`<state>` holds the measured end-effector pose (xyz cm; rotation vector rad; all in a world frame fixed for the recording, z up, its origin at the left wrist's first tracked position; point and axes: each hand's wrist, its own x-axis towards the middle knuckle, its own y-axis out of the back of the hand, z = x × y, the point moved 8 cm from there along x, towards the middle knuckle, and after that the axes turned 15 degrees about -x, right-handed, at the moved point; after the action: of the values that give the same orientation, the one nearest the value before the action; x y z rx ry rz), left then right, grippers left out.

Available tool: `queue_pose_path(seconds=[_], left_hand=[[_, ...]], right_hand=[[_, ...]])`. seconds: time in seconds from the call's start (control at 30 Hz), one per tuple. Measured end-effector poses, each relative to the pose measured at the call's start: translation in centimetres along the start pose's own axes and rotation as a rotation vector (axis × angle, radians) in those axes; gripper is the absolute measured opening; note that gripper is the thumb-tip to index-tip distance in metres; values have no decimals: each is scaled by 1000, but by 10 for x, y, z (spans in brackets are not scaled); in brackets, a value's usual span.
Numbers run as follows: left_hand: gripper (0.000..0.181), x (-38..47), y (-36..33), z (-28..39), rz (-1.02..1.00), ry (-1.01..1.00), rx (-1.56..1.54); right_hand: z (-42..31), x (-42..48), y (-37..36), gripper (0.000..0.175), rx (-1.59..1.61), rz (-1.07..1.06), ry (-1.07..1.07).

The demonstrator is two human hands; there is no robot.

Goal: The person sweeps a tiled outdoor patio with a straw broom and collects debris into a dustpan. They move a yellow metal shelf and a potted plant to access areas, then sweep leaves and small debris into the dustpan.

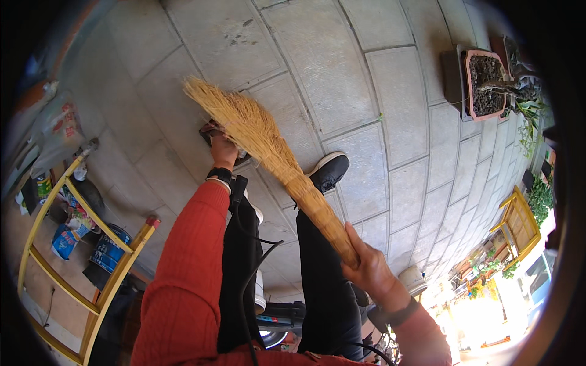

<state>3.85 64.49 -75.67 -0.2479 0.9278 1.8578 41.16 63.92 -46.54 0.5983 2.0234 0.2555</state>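
Note:
My right hand (371,272) grips the bound lower end of a straw hand broom (293,176). The broom slants up and left across the view, its loose bristles fanning out at the far end. Behind those bristles, my left hand (223,150) is closed around a dark object (208,129). The broom covers most of that object, so I cannot tell what it is. Beneath both hands lies a floor of grey rectangular tiles (329,91). A black shoe (330,170) of mine stands on it, just right of the broom.
A yellow ladder-like frame (98,219) stands at left, beside a blue bucket (110,249) and plastic bags (59,132). At upper right is a pink-rimmed planter (486,84) of soil. A yellow wooden stool (517,222) and a whitish bucket (412,280) are at lower right. A black cable (249,274) hangs before me.

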Motion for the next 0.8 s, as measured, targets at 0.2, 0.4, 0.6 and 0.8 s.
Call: queue_pose_path(seconds=[0.2,0.4,0.6,0.8], left_hand=[[27,2,11,-1,-53,-62,121],[30,1,19,-6,-36,-40,184],[32,1,17,-9,-144,-34,191],[28,-6,13,2,-139,-165,294]], right_hand=[[3,18,28,81,-98,193,-91],[-2,24,-36,84,69,50,-74],[25,-33,-19,86,62,184,-232],[37,-26,-56,87,138,19,-512]])
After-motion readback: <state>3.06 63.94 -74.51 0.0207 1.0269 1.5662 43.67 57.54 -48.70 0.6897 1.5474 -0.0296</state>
